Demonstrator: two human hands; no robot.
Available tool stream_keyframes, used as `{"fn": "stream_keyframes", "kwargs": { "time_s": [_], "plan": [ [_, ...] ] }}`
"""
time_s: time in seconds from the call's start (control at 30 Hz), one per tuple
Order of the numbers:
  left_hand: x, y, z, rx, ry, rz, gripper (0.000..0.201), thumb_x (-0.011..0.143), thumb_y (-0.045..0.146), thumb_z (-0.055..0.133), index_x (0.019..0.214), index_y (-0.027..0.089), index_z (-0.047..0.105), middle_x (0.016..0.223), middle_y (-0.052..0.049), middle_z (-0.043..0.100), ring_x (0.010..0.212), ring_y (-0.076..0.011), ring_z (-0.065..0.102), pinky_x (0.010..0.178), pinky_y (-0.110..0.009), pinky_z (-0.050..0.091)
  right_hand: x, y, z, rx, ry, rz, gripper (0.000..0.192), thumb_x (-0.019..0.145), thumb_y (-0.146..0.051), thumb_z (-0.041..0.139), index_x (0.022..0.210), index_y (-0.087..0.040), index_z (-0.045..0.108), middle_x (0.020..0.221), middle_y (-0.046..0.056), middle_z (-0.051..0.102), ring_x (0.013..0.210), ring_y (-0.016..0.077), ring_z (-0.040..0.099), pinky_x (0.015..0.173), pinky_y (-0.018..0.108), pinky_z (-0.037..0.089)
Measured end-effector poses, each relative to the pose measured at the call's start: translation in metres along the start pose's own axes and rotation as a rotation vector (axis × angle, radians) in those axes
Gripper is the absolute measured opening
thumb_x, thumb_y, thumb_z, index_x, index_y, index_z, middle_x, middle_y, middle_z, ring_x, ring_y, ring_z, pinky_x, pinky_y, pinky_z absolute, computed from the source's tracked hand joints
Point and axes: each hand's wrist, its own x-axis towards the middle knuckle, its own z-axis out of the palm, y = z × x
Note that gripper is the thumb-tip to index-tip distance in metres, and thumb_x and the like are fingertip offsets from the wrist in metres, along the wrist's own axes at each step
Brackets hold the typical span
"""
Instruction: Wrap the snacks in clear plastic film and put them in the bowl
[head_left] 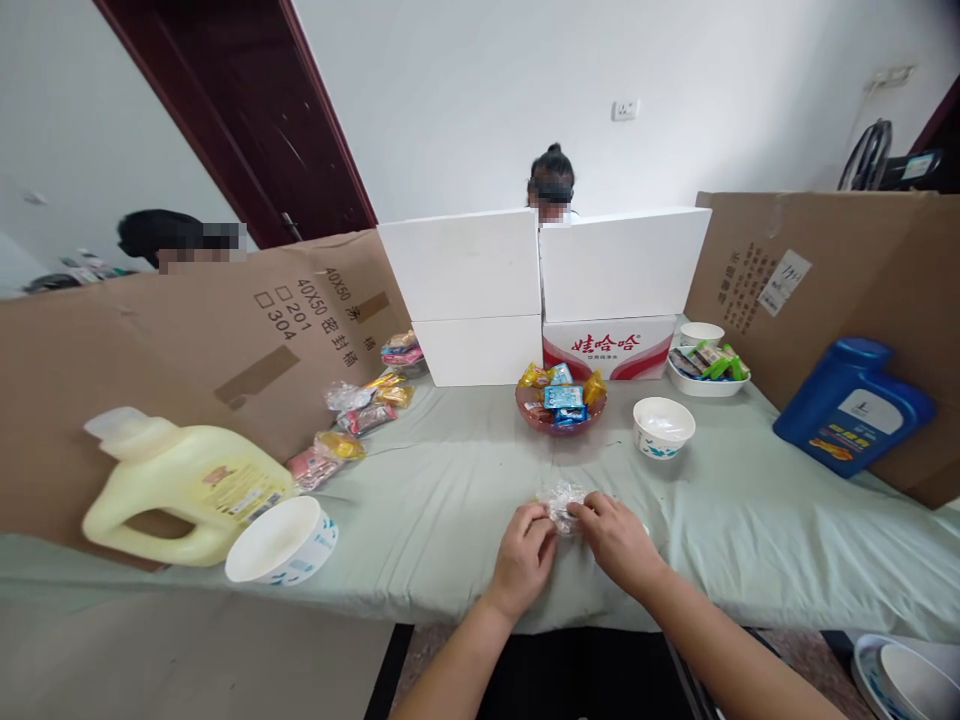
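**Both hands on a clear-wrapped packet at the near table edge**

Head view, items as they lie:

- Left hand (523, 556): fingers curled, tips pinching the left end of a small clear wrapper (561, 502).
- Right hand (615, 537): fingers likewise closed on the wrapper's right end. The packet is held between the two hands, low over the pale green cloth (442, 490), close to the near edge. What it contains is too small to tell.
- Red dish (560, 412): beyond the hands, heaped with blue and yellow wrapped snacks.
- White bowl (664, 426): just right of the dish, upright.
- Tipped bowl (282, 541): near left, lying on its side beside a yellow jug (180, 487), which also lies on its side.
- Loose snack packets (352, 420): strung along the left cardboard wall.
- Snack tray (706, 368): far right, with another bowl behind it.
- Blue jug (851, 405): leaning against the right cardboard.
- White boxes (540, 285): stacked at the back; a person sits behind them, another behind the left cardboard.

Risks, judged: the film looks slick and crinkled, so a pinch this small could slip. A sharp pull apart might burst it and scatter the contents over the edge, which lies just under the wrists.
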Motion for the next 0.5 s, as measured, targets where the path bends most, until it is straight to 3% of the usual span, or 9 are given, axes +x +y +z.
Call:
{"fn": "stream_keyframes", "kwargs": {
  "time_s": [0.13, 0.23, 0.33, 0.4, 0.5],
  "plan": [
    [0.0, -0.005, -0.002, -0.129, 0.128, -0.151, 0.008, 0.09, 0.017, 0.049, 0.084, 0.02, 0.054, 0.094, -0.006, 0.057, 0.095, -0.0202, 0.057, 0.085, -0.036, 0.05, -0.02, 0.04, 0.003, -0.055, -0.06, 0.164, 0.031, 0.093, -0.015, 0.042, 0.115, -0.024, 0.062, 0.098, 0.006, 0.062, 0.083, 0.0178, 0.061, 0.074, 0.029, 0.045],
    [-0.002, -0.014, -0.001, -0.236, 0.379, -0.339, 0.011, 0.094, 0.025, 0.045, 0.086, 0.02, 0.05, 0.092, -0.005, 0.056, 0.088, -0.0176, 0.057, 0.078, -0.03, 0.05, -0.043, 0.074, 0.003, -0.139, -0.048, 0.308, 0.027, 0.091, -0.018, 0.044, 0.108, -0.022, 0.065, 0.096, 0.008, 0.063, 0.086, 0.0211, 0.06, 0.075, 0.033, 0.045],
    [-0.007, -0.02, 0.0, -0.202, 0.638, -0.431, 0.016, 0.098, 0.031, 0.037, 0.1, 0.02, 0.049, 0.094, -0.006, 0.054, 0.087, -0.0175, 0.056, 0.078, -0.03, 0.049, -0.055, 0.083, 0.003, -0.177, 0.095, 0.351, 0.022, 0.088, -0.023, 0.051, 0.103, -0.021, 0.066, 0.103, 0.011, 0.063, 0.095, 0.027, 0.057, 0.08, 0.041, 0.045],
    [-0.013, -0.018, 0.0, -0.088, 0.672, -0.32, 0.02, 0.097, 0.032, 0.036, 0.108, 0.019, 0.048, 0.1, -0.009, 0.052, 0.094, -0.0207, 0.055, 0.082, -0.036, 0.049, -0.05, 0.072, 0.004, -0.083, 0.197, 0.29, 0.025, 0.089, -0.029, 0.052, 0.109, -0.02, 0.064, 0.11, 0.012, 0.062, 0.102, 0.0284, 0.055, 0.085, 0.043, 0.045],
    [-0.018, -0.008, -0.002, 0.08, 0.483, 0.053, 0.017, 0.091, 0.026, 0.047, 0.106, 0.021, 0.053, 0.103, -0.01, 0.055, 0.099, -0.0253, 0.055, 0.086, -0.044, 0.048, -0.025, 0.042, 0.009, 0.112, 0.26, 0.169, 0.039, 0.088, -0.037, 0.054, 0.123, -0.019, 0.055, 0.12, 0.013, 0.058, 0.112, 0.028, 0.052, 0.092, 0.044, 0.044]
  ]
}}
